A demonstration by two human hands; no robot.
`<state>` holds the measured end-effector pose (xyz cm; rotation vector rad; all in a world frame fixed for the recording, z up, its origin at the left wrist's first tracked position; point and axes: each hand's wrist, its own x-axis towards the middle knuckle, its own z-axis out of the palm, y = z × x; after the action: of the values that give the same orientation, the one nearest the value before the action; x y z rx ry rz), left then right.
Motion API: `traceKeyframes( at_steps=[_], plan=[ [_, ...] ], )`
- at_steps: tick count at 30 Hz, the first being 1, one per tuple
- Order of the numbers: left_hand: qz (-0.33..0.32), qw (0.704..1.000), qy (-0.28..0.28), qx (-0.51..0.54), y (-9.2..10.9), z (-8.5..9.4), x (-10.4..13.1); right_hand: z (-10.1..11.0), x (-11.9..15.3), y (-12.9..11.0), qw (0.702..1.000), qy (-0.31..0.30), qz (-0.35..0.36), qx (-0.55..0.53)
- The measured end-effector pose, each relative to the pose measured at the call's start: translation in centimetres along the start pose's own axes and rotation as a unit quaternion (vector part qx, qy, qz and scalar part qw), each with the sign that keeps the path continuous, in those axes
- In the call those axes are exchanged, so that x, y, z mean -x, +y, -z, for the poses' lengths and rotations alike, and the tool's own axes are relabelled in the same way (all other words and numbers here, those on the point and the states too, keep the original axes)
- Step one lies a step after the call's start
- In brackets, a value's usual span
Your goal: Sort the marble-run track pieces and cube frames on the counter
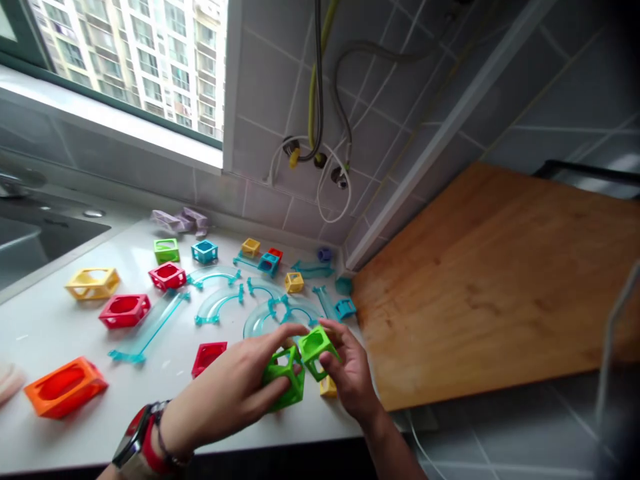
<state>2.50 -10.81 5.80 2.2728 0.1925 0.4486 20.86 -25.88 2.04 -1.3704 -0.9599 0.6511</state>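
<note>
My left hand (245,377), with a watch and red band at the wrist, is closed round a green open-frame block (296,393). My right hand (353,370) pinches a smaller green cube frame (316,343) between thumb and fingers. The two green pieces are held close together over the counter; I cannot tell whether they touch. Just beneath my right hand is a yellow block (328,387), partly hidden. A red block (209,358) lies left of my left hand, partly covered by it. Clear blue curved track pieces (260,320) lie beyond both hands.
On the white counter (170,413) are an orange block (67,388), red blocks (125,311), a yellow block (93,284) and a straight clear track (153,327). A wooden board (480,293) leans at the right. A sink (45,230) is at the left; part of another hand (9,381) shows at the left edge.
</note>
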Motion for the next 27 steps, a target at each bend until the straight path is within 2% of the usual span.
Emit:
traceKeyframes(
  at_steps=[4,8,11,14,19,24,27],
  plan=[
    [0.036,0.999,-0.006,0.038,-0.2,-0.3,-0.3,3.4,5.6,2.4,0.99,0.129,-0.062,0.008],
    [0.054,0.998,0.002,0.041,-0.8,0.3,-0.6,4.7,10.4,4.8,0.98,0.157,-0.123,-0.007],
    [0.052,0.998,-0.013,0.036,-0.7,0.6,-0.7,5.4,11.7,4.7,0.976,0.161,-0.119,0.089],
    [0.059,0.998,-0.012,0.035,-0.5,0.9,-0.7,6.8,9.9,3.1,0.957,0.162,-0.072,0.229],
    [0.057,0.998,-0.001,0.022,-0.7,1.2,-0.3,9.2,3.4,1.0,0.88,0.142,0.015,0.453],
    [0.049,0.999,0.005,0.01,-1.1,1.7,0.2,9.8,-1.9,1.8,0.8,0.079,-0.029,0.594],
    [0.052,0.999,0.003,-0.001,-1.4,2.0,0.4,10.0,-3.8,2.9,0.773,0.043,-0.053,0.631]
  ],
)
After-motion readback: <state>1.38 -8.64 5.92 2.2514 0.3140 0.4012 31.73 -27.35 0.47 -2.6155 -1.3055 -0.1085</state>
